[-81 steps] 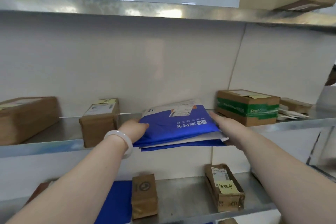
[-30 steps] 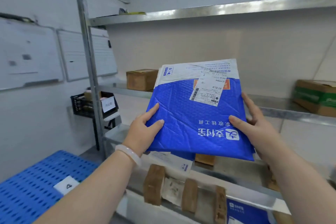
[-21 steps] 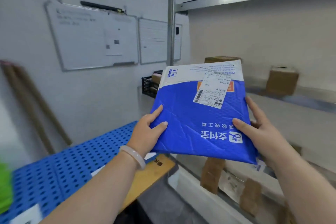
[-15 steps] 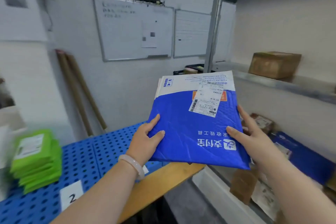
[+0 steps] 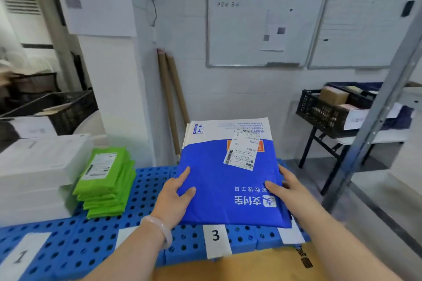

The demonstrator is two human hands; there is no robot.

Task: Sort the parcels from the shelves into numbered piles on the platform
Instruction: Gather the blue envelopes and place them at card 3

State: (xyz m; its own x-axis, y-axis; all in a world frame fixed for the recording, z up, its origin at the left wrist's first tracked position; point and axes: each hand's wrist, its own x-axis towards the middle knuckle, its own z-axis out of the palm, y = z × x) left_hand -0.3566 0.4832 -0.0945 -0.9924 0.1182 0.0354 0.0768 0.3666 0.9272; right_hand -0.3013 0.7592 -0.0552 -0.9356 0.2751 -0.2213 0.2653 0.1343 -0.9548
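I hold a stack of blue and white mailer parcels (image 5: 219, 178) between both hands, above the blue perforated platform (image 5: 146, 185). My left hand (image 5: 175, 196) grips its left edge, thumb on top. On the right edge my right hand (image 5: 287, 191) does the same. A white shipping label sits on the top mailer. The stack hovers over the spot behind the white tag numbered 3 (image 5: 215, 238). A tag numbered 1 (image 5: 20, 256) lies at the front left. A pile of green mailers (image 5: 107, 180) and a pile of white parcels (image 5: 34, 171) sit on the platform's left.
Whiteboards (image 5: 262, 23) hang on the wall behind the platform. Two cardboard tubes (image 5: 171, 102) lean in the corner. At right a black crate (image 5: 328, 107) with parcels rests on a small table, and the metal shelf post (image 5: 374, 116) rises beside it.
I lifted the blue mailers off the shelf and turned left with them. The platform with its numbered tags now lies straight under the stack, which is lower than before.
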